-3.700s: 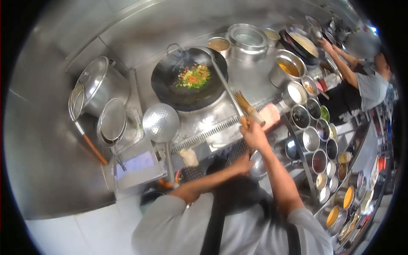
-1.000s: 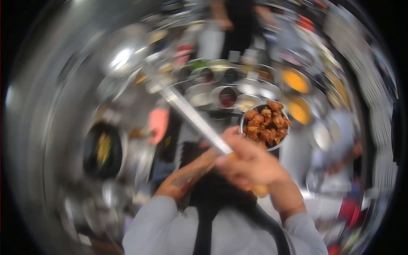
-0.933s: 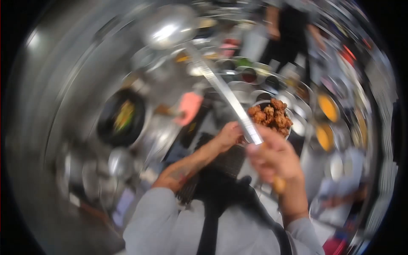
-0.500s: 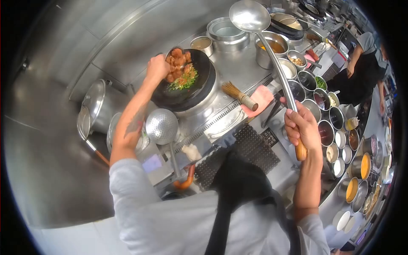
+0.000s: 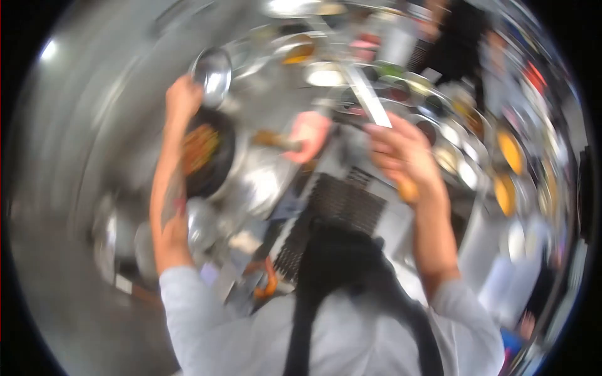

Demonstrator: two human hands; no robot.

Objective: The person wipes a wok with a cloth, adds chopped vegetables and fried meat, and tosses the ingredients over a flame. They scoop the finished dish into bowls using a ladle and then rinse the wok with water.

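Note:
My left hand [image 5: 184, 97] is closed on the rim of a shiny metal bowl [image 5: 215, 75], tilted up over the far edge of a black wok [image 5: 221, 169]. Browned pieces and some green lie as a blurred heap of food [image 5: 199, 149] in the wok, partly behind my left forearm. In my right hand [image 5: 401, 150] is a long-handled ladle [image 5: 365, 94], gripped at its wooden end. Its shaft slants away to the upper left, and its head is near the top edge of the view.
A brush [image 5: 273, 139] lies by a pink cloth [image 5: 310, 135] right of the wok. Several seasoning pots, one with orange contents [image 5: 511, 151], fill the right side. A perforated skimmer [image 5: 202, 224] rests below the wok. A person in a dark apron [image 5: 461, 41] stands at upper right.
The metal bowl has lifted away from the wok, and its browned pieces are now in the wok. The whole view has swung and blurred. My right hand still grips the ladle.

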